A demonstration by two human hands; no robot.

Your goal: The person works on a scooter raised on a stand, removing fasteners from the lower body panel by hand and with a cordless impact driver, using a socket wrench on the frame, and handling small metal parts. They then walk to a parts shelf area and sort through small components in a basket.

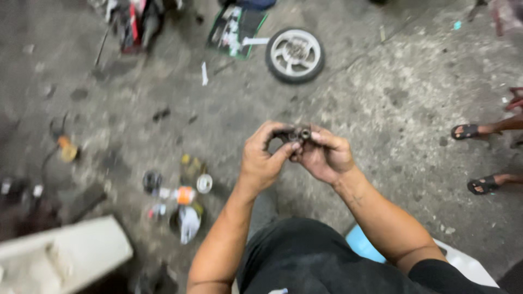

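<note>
Hands raised mid-frame: left hand (262,158) and right hand (326,157) both curl fingers around small dark metal part (296,133), wrists bent inward.

Light was soft, even and rather dim, casting only faint shadows on the grey concrete floor (381,98). The whole frame was motion-blurred, worst toward the left edge; the small wheel (295,54) stayed fairly legible.

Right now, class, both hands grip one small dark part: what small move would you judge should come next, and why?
Probably a slight turn of the small metal part toward the eyes. The left hand and right hand pinch it together, fingers covering most of it, so only its round end shows, and the picture is blurred.
</note>
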